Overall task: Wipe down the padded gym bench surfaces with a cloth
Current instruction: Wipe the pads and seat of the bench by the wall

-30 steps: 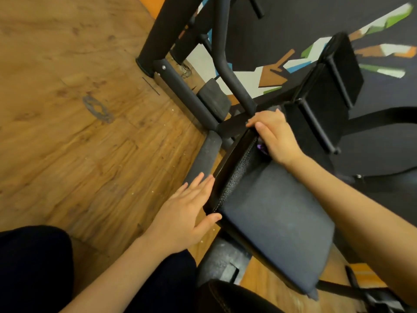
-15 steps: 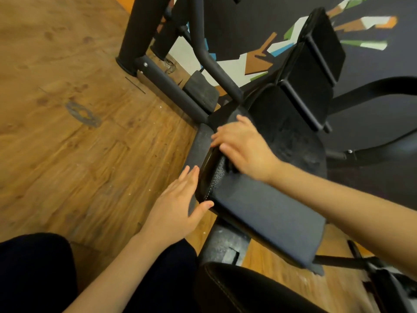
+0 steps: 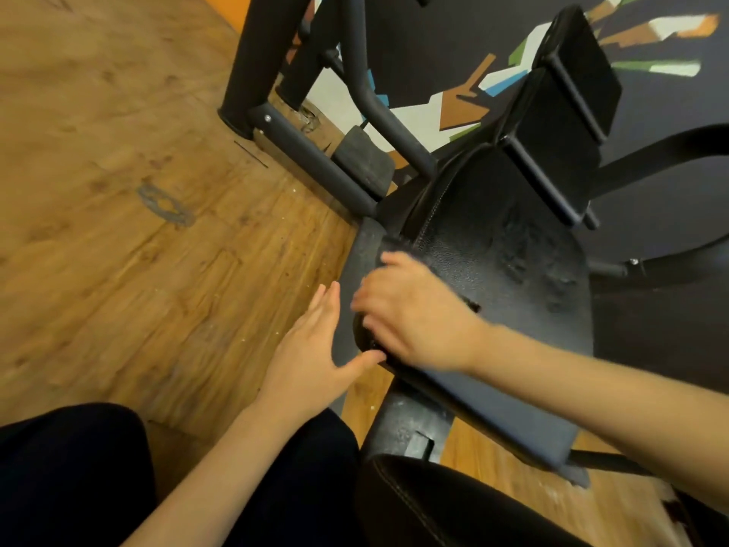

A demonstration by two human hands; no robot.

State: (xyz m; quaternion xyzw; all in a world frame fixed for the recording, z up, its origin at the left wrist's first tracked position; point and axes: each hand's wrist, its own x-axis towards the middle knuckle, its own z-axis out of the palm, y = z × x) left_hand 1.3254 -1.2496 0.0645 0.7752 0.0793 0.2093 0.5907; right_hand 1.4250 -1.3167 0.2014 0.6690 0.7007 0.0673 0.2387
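Both hands work at the near-left edge of the padded bench seat (image 3: 497, 278), just below the centre of the frame. Right hand (image 3: 410, 313) lies palm-down on the seat edge with its fingers bent over the rim; it is motion-blurred, and whether a cloth sits beneath it cannot be told, since no cloth shows. Left hand (image 3: 315, 349) is held flat with straight fingers beside the seat's side face, thumb reaching toward the lower corner, holding nothing. This placement probably steadies the pad while the other hand rubs the rim.

Outward from the seat, the upright back pads (image 3: 568, 112) rise toward the upper right, not yet reached by either hand. Black steel frame tubes (image 3: 307, 152) run from the upper centre down to the seat. Wood-grain flooring (image 3: 118, 191) fills the left half.
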